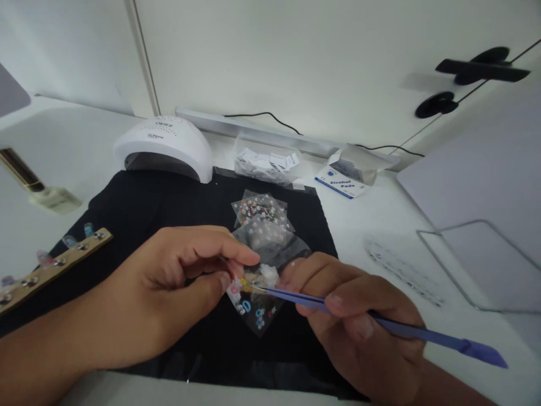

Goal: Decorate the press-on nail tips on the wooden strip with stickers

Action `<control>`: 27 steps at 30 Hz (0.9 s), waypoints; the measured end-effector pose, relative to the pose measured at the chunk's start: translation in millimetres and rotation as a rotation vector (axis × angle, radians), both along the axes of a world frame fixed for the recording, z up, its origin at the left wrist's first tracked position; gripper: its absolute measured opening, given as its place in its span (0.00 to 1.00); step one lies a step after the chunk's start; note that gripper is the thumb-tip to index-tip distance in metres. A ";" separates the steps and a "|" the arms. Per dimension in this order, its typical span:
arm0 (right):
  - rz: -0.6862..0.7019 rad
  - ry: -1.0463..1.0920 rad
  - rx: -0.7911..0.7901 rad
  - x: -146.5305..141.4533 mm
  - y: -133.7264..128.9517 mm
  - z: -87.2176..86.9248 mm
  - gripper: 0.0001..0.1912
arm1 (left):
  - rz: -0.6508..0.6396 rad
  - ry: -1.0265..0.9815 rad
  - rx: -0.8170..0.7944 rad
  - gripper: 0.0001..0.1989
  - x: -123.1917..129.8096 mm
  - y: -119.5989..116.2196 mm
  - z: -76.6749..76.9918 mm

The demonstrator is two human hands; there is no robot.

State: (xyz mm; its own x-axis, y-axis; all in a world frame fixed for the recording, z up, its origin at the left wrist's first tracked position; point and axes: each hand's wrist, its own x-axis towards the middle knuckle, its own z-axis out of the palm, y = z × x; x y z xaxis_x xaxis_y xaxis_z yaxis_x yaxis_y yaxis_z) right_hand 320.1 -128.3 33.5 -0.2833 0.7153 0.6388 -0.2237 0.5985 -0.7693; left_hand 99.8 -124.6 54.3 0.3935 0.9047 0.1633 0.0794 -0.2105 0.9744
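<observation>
My left hand is closed, thumb and fingers pinching the left edge of a clear nail sticker sheet. Small coloured designs in blue, pink and yellow dot the sheet. My right hand grips purple tweezers, whose tips touch the sheet near a yellow design. A white piece shows at the sheet's middle, between my hands; I cannot make out what it is. Just beyond lie more clear sticker sheets with small white and red designs, stacked on a black cloth.
At the back stand a white nail lamp, a clear box of white packets and an alcohol pad box. A polish bottle and a wooden strip with nail tips are on the left. Clear nail tips lie at right.
</observation>
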 end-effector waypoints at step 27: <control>0.041 -0.027 0.036 2.0 2.0 -2.4 0.14 | 0.005 -0.050 -0.044 0.15 1.5 0.1 -4.2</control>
State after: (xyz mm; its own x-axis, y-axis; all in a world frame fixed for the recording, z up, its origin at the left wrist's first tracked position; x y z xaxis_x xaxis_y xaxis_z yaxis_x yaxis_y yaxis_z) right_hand 322.2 -126.3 31.1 -0.3293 0.6794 0.6557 -0.2281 0.6167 -0.7535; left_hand 101.3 -124.4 50.1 0.3812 0.9134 0.1425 0.0310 -0.1666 0.9855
